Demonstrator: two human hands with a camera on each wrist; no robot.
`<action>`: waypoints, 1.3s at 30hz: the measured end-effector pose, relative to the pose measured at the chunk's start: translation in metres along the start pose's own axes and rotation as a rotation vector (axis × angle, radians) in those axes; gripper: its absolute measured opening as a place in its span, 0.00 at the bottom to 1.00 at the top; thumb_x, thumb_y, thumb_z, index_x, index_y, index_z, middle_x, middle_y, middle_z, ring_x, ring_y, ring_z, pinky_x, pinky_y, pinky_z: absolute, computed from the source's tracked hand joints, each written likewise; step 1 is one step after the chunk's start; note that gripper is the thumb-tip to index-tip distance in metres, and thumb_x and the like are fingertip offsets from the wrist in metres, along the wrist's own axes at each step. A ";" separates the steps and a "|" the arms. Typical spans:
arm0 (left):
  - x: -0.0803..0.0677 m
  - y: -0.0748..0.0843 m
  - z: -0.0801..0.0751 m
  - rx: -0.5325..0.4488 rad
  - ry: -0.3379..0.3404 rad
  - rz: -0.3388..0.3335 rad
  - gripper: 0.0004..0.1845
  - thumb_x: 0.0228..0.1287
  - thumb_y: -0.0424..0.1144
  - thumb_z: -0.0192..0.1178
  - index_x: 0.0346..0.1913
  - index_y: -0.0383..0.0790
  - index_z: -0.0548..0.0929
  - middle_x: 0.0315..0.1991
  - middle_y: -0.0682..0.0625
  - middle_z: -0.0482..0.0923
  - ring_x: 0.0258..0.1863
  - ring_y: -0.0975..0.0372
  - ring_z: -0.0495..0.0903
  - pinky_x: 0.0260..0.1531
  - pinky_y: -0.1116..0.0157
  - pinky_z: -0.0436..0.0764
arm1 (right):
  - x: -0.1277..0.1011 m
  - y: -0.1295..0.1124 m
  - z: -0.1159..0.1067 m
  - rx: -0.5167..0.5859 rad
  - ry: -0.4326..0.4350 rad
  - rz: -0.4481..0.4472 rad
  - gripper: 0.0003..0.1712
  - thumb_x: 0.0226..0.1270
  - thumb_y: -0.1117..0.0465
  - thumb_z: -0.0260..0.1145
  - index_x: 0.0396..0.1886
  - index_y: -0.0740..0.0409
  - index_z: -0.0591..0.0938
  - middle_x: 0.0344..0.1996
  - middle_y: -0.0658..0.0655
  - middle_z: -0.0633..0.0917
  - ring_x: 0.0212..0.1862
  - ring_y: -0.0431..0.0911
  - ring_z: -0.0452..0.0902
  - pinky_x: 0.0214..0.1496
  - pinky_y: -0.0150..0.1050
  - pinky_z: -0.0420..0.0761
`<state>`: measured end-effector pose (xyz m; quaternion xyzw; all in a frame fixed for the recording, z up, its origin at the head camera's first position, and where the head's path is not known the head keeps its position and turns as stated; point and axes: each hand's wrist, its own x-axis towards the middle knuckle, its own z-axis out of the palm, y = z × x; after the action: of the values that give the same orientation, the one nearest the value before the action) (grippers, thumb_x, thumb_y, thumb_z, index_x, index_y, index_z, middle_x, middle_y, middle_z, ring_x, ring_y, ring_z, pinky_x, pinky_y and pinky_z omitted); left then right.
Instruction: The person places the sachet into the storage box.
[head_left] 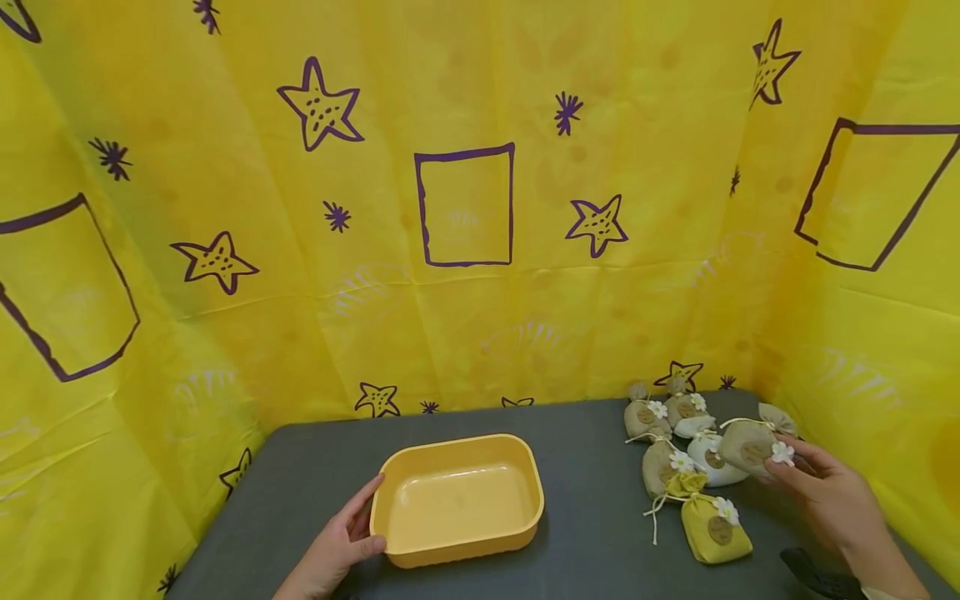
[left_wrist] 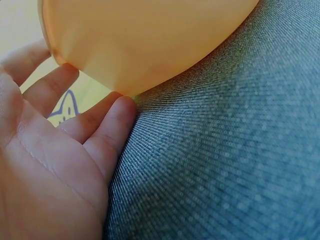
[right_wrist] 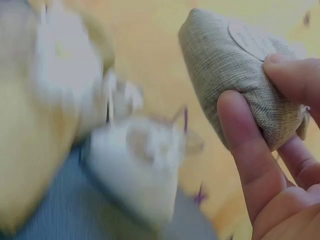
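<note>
A yellow plastic tub with rounded corners stands on the grey table. My left hand holds its left end, thumb at the front corner and fingers along the side. The left wrist view shows fingertips against the outer wall of the tub. My right hand pinches a beige cloth sachet between thumb and fingers, above the table's right side. This sachet has a tied neck, a round tag and a white flower. Up close, the right wrist view shows the woven fabric of the sachet.
Several sachets lie grouped at the right: a yellow one nearest, a white one and beige ones behind it. Yellow patterned cloth walls the grey table at the back and sides.
</note>
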<state>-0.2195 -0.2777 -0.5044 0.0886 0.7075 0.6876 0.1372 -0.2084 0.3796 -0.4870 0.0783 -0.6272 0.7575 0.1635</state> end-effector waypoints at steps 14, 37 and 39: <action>-0.001 -0.006 0.000 -0.016 0.003 -0.011 0.41 0.74 0.36 0.59 0.80 0.36 0.47 0.78 0.34 0.41 0.73 0.48 0.57 0.58 0.63 0.75 | 0.005 -0.057 0.096 -0.478 -0.078 -0.090 0.22 0.65 0.69 0.71 0.59 0.68 0.81 0.37 0.51 0.86 0.36 0.42 0.85 0.34 0.41 0.86; 0.001 0.003 0.008 -0.030 -0.059 0.019 0.42 0.74 0.35 0.58 0.80 0.37 0.45 0.78 0.34 0.41 0.72 0.50 0.59 0.58 0.63 0.74 | 0.017 -0.034 0.257 -0.386 -0.278 0.056 0.19 0.57 0.65 0.77 0.50 0.56 0.87 0.46 0.55 0.84 0.46 0.51 0.80 0.40 0.43 0.84; 0.002 0.004 0.011 -0.035 -0.075 0.024 0.42 0.74 0.35 0.58 0.80 0.37 0.44 0.78 0.35 0.40 0.73 0.49 0.57 0.59 0.63 0.74 | 0.016 -0.025 0.273 -0.330 -0.310 0.093 0.19 0.56 0.68 0.76 0.50 0.58 0.86 0.44 0.57 0.84 0.44 0.51 0.81 0.39 0.45 0.85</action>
<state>-0.2181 -0.2664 -0.5009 0.1201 0.6887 0.6977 0.1568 -0.2381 0.1192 -0.4036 0.1369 -0.7631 0.6303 0.0409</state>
